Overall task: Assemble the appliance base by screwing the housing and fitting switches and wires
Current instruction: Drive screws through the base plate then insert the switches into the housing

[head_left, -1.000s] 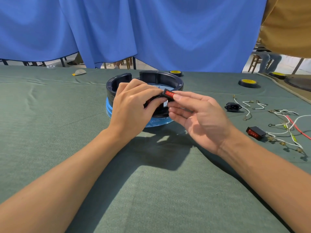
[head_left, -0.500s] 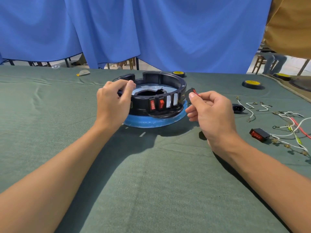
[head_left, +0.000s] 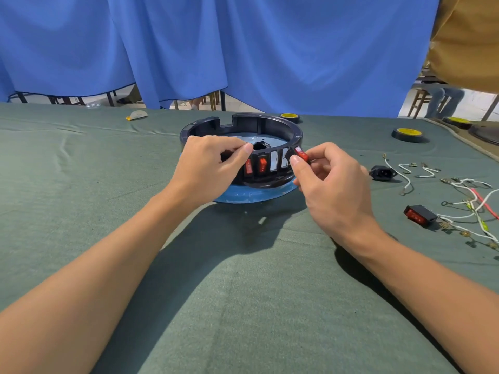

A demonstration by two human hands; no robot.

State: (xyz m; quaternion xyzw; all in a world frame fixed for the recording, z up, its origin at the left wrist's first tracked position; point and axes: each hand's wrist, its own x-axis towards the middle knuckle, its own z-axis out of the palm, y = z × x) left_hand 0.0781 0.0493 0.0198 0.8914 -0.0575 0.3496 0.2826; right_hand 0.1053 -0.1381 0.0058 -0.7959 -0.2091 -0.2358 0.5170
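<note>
A round black housing (head_left: 267, 125) on a blue base plate (head_left: 251, 195) stands mid-table. Two red rocker switches (head_left: 256, 166) sit in slots of its front wall, beside two empty slots (head_left: 279, 160). My left hand (head_left: 208, 166) grips the housing's front-left wall, thumb over the rim. My right hand (head_left: 329, 179) pinches a third red switch (head_left: 301, 154) just right of the empty slots, close to the wall. Another red switch (head_left: 418, 215) lies on the cloth at the right, next to loose white and red wires (head_left: 475, 209). A black power socket (head_left: 383, 173) lies near them.
Green cloth covers the table (head_left: 243, 306). Yellow-topped black discs (head_left: 407, 134) sit at the back right, one more (head_left: 289, 116) behind the housing. A small paper scrap (head_left: 137, 114) lies back left. Blue curtain hangs behind; a person in a tan top (head_left: 467, 39) stands at far right.
My left hand slid along the housing wall to the front left near the fitted switches. My right hand brought the held switch in from the right, up to the empty slots.
</note>
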